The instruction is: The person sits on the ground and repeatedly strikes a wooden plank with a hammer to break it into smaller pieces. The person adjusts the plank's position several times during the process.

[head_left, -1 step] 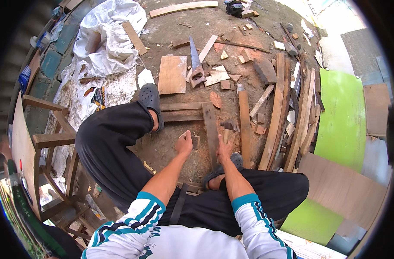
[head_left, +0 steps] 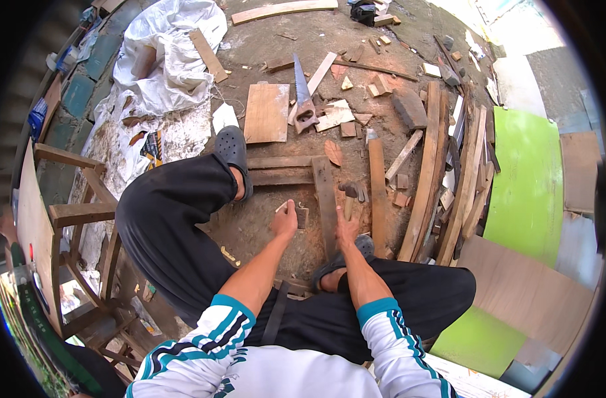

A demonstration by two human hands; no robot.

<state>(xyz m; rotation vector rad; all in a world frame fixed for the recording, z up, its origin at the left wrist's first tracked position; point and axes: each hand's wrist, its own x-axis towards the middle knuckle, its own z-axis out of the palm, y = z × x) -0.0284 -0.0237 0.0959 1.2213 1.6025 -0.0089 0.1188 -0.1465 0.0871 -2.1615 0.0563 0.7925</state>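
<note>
My right hand is closed around the wooden handle of a hammer, its dark metal head pointing away from me. It is beside a wooden frame lying on the ground between my feet. My left hand is closed inside the frame area; a pale sliver shows at its fingers, too small to name. Just right of it lies a small brown wood block. My grey clog rests against the frame's far left corner, the other clog near its right side.
A handsaw and a plywood square lie ahead. Long planks are stacked on the right beside green board. White sacking spreads at far left. A wooden stool-like frame stands left; a person's hand shows behind it.
</note>
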